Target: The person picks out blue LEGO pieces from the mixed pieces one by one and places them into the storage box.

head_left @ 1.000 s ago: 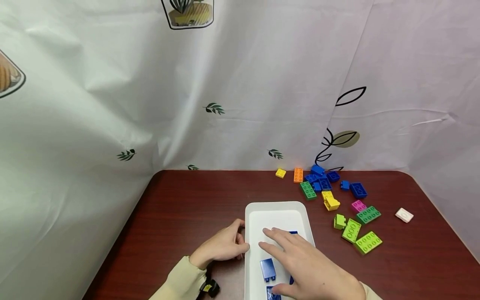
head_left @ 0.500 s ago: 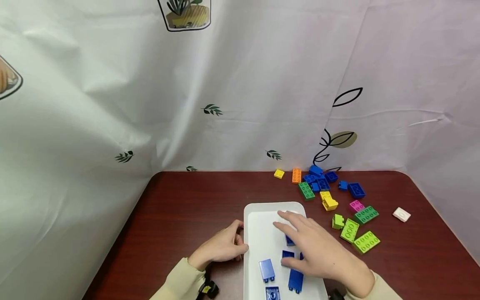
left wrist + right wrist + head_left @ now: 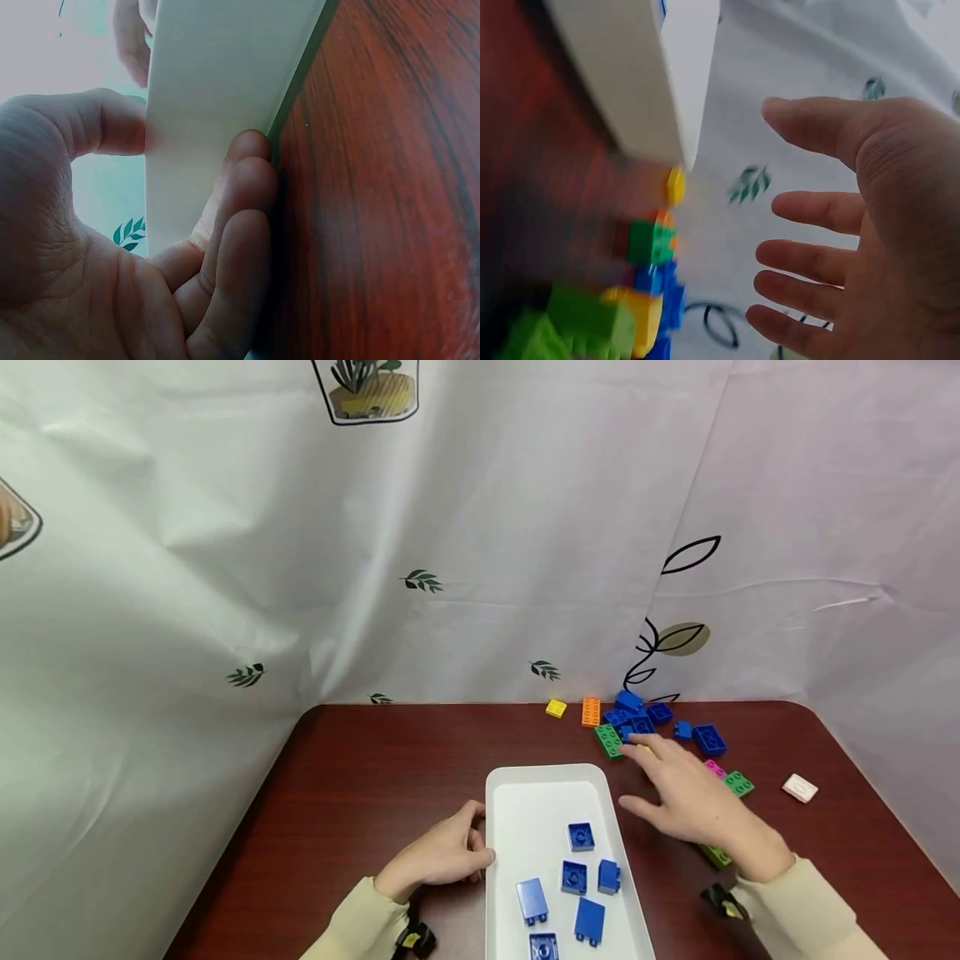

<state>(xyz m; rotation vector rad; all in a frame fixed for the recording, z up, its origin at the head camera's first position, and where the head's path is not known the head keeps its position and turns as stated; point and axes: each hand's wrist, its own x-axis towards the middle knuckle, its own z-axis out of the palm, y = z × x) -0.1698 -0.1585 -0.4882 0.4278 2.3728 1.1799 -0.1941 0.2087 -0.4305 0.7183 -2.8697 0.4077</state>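
A white tray [image 3: 525,810] is being clamped by the left hand [image 3: 438,853], fingers [image 3: 244,262] curled, likely for steadiness; at right, bricks [image 3: 641,725] are being overhung by the right hand [image 3: 688,795], fingers [image 3: 802,294] apart.

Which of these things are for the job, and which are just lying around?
Probably for the job:
white tray, held by the left hand
blue blocks in the tray
maybe the loose blue blocks

Seemingly just lying about:
white block
orange block
pink block
green blocks
yellow blocks
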